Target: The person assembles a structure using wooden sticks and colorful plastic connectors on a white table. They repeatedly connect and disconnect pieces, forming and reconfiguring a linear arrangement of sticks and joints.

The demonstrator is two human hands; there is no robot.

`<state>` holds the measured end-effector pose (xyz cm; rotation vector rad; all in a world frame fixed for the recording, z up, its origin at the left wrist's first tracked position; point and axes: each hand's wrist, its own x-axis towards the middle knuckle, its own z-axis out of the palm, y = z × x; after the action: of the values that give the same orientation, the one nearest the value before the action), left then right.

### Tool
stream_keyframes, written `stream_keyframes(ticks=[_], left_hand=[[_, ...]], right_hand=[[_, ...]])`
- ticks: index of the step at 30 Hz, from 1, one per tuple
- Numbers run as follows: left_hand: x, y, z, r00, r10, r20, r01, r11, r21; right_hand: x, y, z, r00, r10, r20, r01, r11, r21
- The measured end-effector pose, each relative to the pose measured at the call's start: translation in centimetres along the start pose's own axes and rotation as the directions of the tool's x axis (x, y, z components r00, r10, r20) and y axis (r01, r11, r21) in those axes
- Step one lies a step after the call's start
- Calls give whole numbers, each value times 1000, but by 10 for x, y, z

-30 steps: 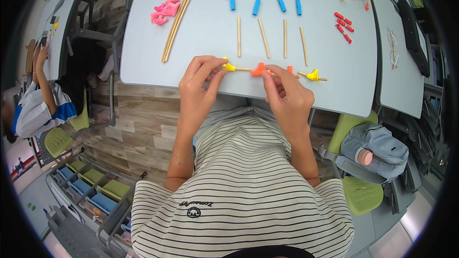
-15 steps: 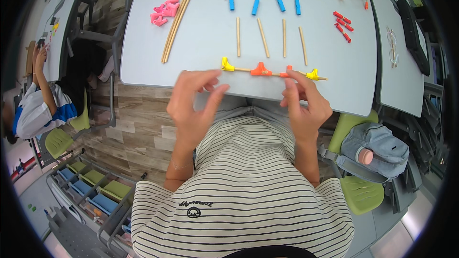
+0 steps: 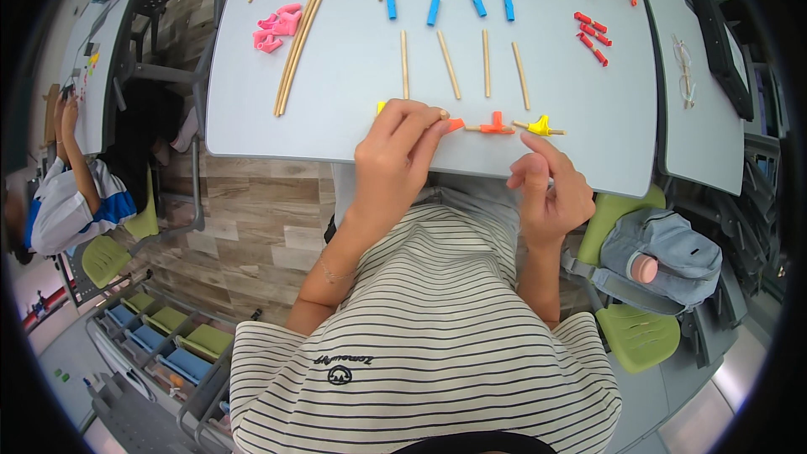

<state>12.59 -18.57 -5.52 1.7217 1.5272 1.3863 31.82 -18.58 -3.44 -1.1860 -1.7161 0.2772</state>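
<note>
At the near edge of the grey table (image 3: 336,76), your hands work a line of sticks and connectors.

Your left hand (image 3: 395,155) pinches the chain's left end; the stick-and-connector chain (image 3: 496,126) runs crosswise to the right. Your right hand (image 3: 551,189), loosely curled and empty, sits just below the yellow connector (image 3: 540,125).

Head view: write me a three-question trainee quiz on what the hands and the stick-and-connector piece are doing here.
1. True or false: the left hand touches the stick-and-connector assembly at the table's near edge.
2. Multiple choice: the right hand is A) gripping a blue connector, B) just short of the yellow connector, holding nothing, C) resting on the backpack.
3. How many loose wooden sticks lie in the row just beyond the assembly on the table?

Key: 1 true; 2 B; 3 four.
</note>
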Motion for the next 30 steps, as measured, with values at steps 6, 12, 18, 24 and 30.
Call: stream_keyframes(ticks=[6,12,18,24,30], left_hand=[[7,12,-18,931,-325,165,363,787,-499],[9,16,-25,900,-356,251,435,694,-574],[6,26,-27,930,-319,181,367,794,-484],[-1,20,-23,990,47,135,-39,997,-60],[-9,12,-5,980,135,149,-145,988,58]], right_hand=[[1,7,-3,998,59,-30,-58,998,38],[0,5,-1,999,47,-4,-47,997,59],[-1,6,1,999,-15,30,14,999,50],[6,0,5,946,-189,262,175,981,79],[-6,1,20,922,-221,317,214,975,55]])
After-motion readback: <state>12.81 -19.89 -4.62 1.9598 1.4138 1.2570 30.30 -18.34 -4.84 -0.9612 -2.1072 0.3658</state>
